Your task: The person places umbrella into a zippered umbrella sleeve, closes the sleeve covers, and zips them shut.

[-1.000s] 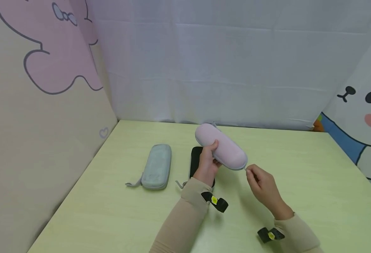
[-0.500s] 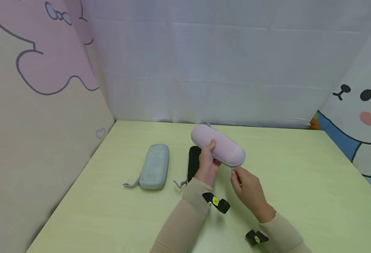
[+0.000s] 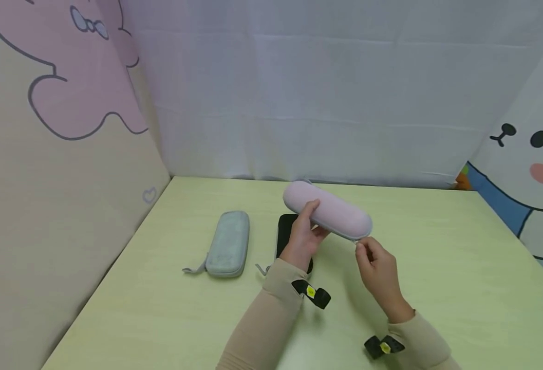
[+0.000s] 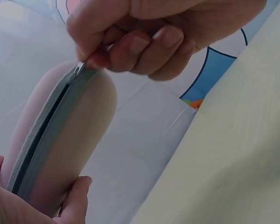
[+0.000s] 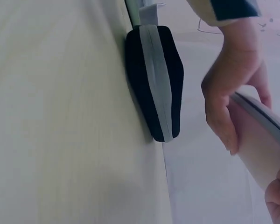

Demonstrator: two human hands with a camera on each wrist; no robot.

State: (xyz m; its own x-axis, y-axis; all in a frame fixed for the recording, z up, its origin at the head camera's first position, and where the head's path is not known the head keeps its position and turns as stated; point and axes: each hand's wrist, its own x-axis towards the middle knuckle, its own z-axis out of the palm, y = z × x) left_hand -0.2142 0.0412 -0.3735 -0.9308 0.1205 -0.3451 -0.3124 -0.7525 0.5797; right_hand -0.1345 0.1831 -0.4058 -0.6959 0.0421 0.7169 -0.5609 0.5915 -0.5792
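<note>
A pink oblong zip case (image 3: 338, 213), like a glasses case, is held up above the table in my left hand (image 3: 302, 239), thumb on top and fingers underneath. My right hand (image 3: 378, 272) pinches the zip pull at the case's near right end. Close up in the left wrist view, the metal zip pull (image 4: 78, 70) sits between thumb and forefinger. Behind it, a dark gap (image 4: 43, 123) runs along the grey zip band. In the right wrist view the left hand (image 5: 231, 77) grips the case's far end.
On the pale green table (image 3: 437, 246) lies a grey-green zip case (image 3: 228, 244) with a strap, left of the hands. A black zip case (image 3: 285, 234) with a grey zip band lies partly hidden behind the left hand and wrist. A white curtain (image 3: 322, 103) hangs along the back edge.
My right hand, with the zip pull, shifted left along the case, then back right toward its end. The case has turned slightly in my left hand. The cases on the table stay put.
</note>
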